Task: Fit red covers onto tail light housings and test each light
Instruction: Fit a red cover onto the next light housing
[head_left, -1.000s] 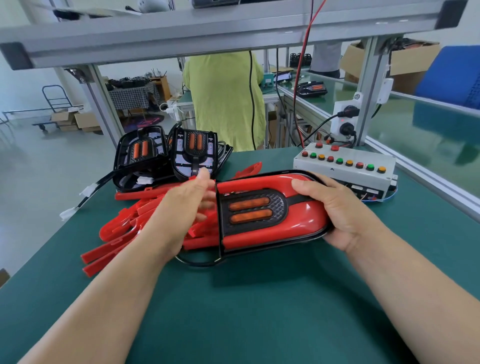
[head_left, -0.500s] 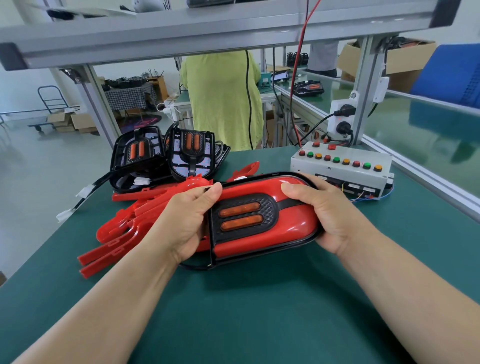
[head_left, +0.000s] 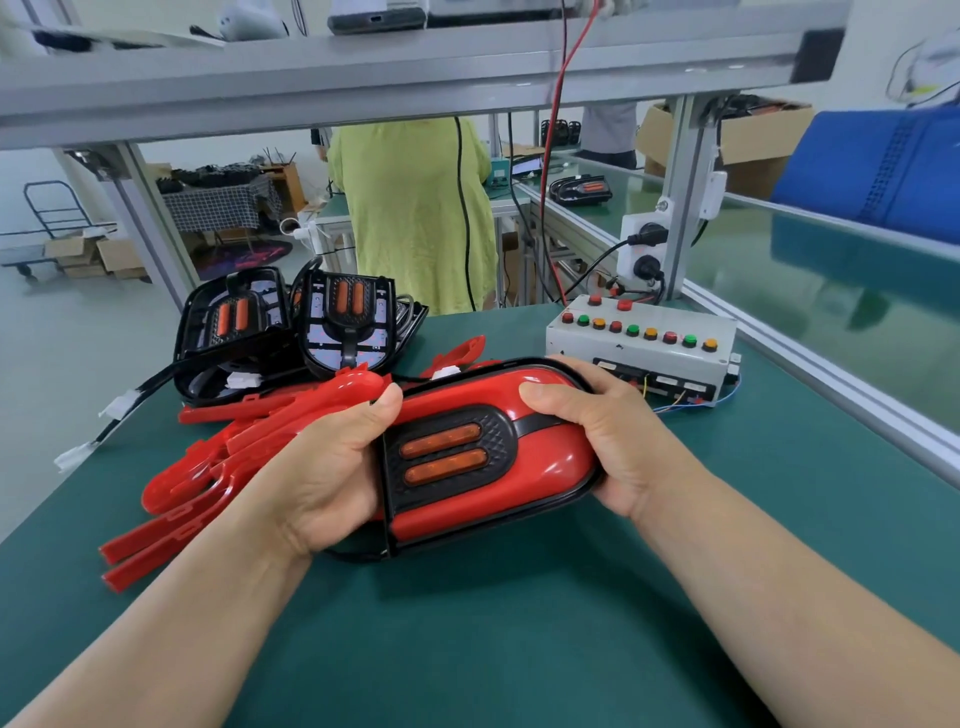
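Housing (head_left: 488, 457) with red cover sits low over the desk (head_left: 519, 649), gripped at both ends by my left hand (head_left: 332, 467) and right hand (head_left: 608, 436). I judge seating underway; testing at button box (head_left: 641, 338) next.

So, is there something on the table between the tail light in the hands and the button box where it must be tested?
Nothing visible blocks it. The tail light, held by the left hand and right hand, sits just in front of the button box. Only thin loose wires lie by the box. The spare red covers are off to the left.
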